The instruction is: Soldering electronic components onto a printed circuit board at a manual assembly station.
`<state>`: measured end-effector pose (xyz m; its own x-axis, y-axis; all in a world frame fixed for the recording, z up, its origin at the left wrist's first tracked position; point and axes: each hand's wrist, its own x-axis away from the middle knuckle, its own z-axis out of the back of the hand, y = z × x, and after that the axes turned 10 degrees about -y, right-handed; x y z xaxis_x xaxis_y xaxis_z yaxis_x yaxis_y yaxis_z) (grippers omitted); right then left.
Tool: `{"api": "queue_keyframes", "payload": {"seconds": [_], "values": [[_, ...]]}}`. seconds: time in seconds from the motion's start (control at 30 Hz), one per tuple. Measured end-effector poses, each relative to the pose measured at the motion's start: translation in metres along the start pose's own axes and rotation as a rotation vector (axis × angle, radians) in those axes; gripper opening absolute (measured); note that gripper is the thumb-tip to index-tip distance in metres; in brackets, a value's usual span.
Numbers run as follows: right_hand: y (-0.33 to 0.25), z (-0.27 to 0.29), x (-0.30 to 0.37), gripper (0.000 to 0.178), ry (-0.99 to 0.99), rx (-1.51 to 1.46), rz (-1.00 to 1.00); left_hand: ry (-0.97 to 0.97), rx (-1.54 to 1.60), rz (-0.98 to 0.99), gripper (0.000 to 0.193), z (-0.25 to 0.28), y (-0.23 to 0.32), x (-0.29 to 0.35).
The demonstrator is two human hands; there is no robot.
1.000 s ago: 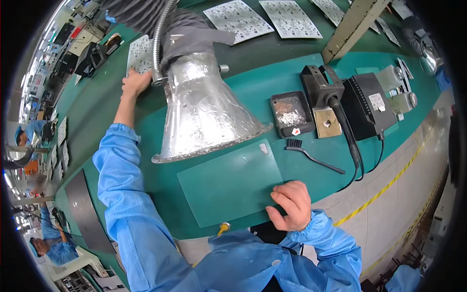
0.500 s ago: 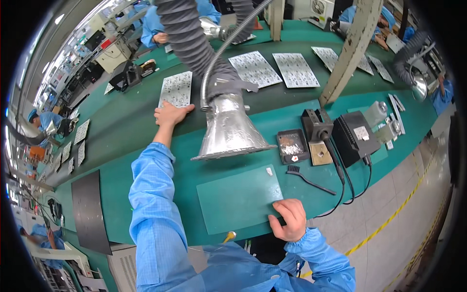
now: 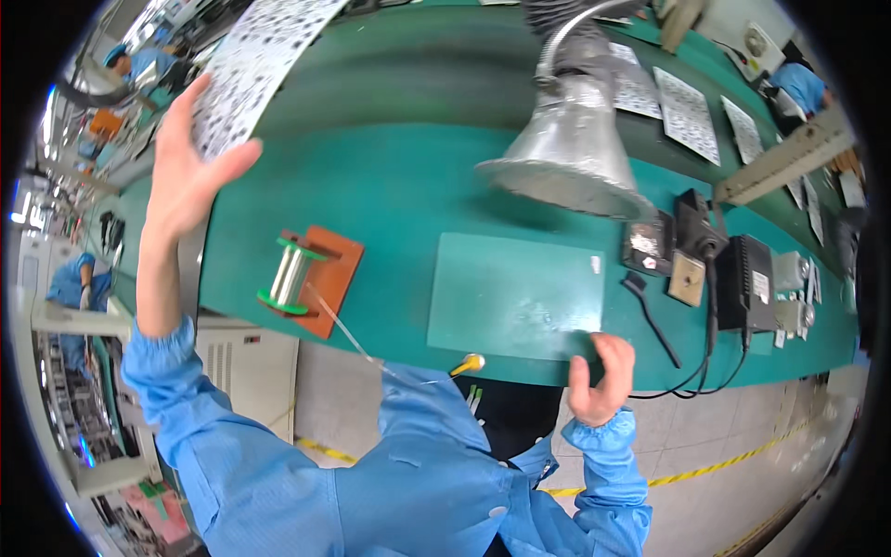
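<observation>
My left hand (image 3: 186, 181) is raised at the far left, its thumb and fingers spread. It is at the near end of a long pale circuit board panel (image 3: 264, 65) dotted with dark parts; whether the fingers touch the panel I cannot tell. My right hand (image 3: 605, 379) is at the bench's front edge, by the near right corner of a translucent green mat (image 3: 510, 292). Its fingers are loosely bent, thumb apart, with nothing visible in them. A small white piece (image 3: 595, 265) lies on the mat.
A silvery extraction hood (image 3: 571, 153) hangs over the bench. A solder wire spool (image 3: 291, 276) is on a brown stand at left. On the right are a black brush (image 3: 652, 320), a soldering iron holder (image 3: 698, 227) and a black box (image 3: 745, 283). More panels (image 3: 687, 116) lie behind.
The view has swung left, bringing the solder spool in. My left hand has left its spot behind the bench and is farther left, fingers spread. My right hand stays near the mat's corner.
</observation>
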<state>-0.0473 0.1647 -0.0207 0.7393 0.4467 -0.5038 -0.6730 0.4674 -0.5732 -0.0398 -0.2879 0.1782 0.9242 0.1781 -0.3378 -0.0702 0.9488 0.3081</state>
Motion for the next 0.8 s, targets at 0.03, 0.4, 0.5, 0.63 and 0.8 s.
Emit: {"api": "queue_keyframes", "payload": {"seconds": [0.03,0.4,0.5,0.63,0.8], "values": [[-0.001,0.002,0.001,0.035,-0.013,-0.004,-0.015,0.021,-0.024,0.041,0.091,0.006,-0.008,0.022],[0.0,0.002,0.012,0.031,-0.068,-0.085,-0.068,-0.035,0.142,0.407,0.097,-0.061,-0.105,0.079],[-0.005,-0.001,0.007,0.03,-0.074,-0.069,-0.069,-0.143,0.191,0.371,0.099,-0.055,-0.097,0.078],[-0.007,-0.005,0.004,0.029,-0.078,-0.032,-0.069,-0.24,0.081,0.069,0.098,-0.053,-0.072,0.049],[-0.005,-0.007,0.008,0.029,-0.069,0.04,-0.093,-0.455,-0.133,-0.465,0.103,-0.084,-0.028,0.005]]}}
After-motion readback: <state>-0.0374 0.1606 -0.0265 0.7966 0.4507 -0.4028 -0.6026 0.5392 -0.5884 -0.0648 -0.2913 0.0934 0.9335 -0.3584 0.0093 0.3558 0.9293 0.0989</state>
